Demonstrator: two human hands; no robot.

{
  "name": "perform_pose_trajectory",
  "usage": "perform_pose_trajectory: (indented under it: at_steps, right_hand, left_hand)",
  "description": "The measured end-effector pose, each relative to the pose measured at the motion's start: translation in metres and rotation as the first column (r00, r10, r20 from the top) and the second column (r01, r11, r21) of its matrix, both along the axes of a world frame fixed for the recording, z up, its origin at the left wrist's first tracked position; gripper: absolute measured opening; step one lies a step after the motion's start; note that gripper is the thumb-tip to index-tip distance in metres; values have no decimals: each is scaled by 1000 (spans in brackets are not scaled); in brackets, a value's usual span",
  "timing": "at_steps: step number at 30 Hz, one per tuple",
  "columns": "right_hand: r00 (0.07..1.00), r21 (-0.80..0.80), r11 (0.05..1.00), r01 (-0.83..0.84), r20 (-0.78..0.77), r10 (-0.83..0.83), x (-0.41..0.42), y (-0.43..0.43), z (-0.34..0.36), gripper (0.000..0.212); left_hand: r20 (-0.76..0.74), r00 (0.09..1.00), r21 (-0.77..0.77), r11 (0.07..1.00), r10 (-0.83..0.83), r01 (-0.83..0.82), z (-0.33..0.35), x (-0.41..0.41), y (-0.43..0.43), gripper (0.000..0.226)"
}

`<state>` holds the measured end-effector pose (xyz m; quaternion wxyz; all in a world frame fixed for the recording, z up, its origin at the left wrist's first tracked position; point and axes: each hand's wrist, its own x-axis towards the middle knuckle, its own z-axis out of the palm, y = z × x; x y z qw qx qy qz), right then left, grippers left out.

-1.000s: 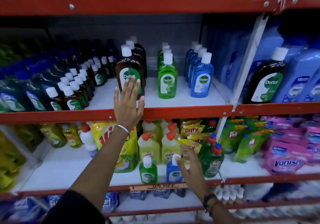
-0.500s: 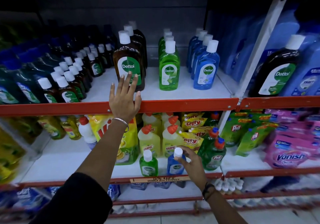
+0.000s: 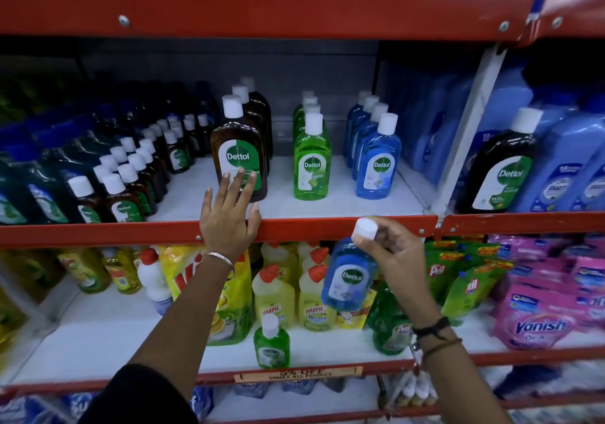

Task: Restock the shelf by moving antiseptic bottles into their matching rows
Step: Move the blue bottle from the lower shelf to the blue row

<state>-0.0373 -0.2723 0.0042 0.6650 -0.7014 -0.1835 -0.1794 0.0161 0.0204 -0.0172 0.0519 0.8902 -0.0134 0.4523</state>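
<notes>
My right hand (image 3: pixel 394 253) grips a small blue Dettol bottle (image 3: pixel 347 276) by its white cap and neck, held in the air just below the red shelf edge (image 3: pixel 327 227). My left hand (image 3: pixel 229 214) rests open on that edge, fingertips against the front brown Dettol bottle (image 3: pixel 239 148). On the upper shelf stand a row of green Dettol bottles (image 3: pixel 311 158) and a row of blue Dettol bottles (image 3: pixel 378 158). A small green Dettol bottle (image 3: pixel 271 341) stands alone at the front of the lower shelf.
Small brown bottles (image 3: pixel 121 194) fill the upper shelf's left side. A large brown Dettol bottle (image 3: pixel 501 165) and blue jugs stand beyond the white upright (image 3: pixel 465 135). Yellow Harpic bottles (image 3: pixel 275 296), green Pril packs (image 3: pixel 458 279) and pink Vanish packs (image 3: pixel 540 318) crowd the lower shelf.
My right hand has lifted the small blue bottle off the lower shelf up to the red shelf edge. My left hand stays on the edge by the brown bottle.
</notes>
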Motion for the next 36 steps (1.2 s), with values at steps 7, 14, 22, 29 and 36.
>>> perform_pose_trajectory:
  at_steps: [7,14,22,29,36]
  right_hand:
    - [978,126,991,44,197,-68,37,-22,84,27]
    - [957,141,980,144,231,-174,80,-40,113,22]
    - [964,97,982,161,199,-178,105,-39,117,23]
    - [975,4,983,183,124,-182,121,-30,93,29]
    - [966,-32,971,238,116,-233,116,-25,85,42]
  left_hand:
    - [-7,1000,13,1000,14,-14,-1,0,1,55]
    - [-18,999,11,1000,26,-26,-1,1,1,56]
    - [11,1000,6,1000,22,-22,-1,0,-1,55]
    - [-7,1000,-1,1000,23,-23,0,-1,-1,55]
    - [-31,999,-10,1000,20,-20,2,-3,-2,56]
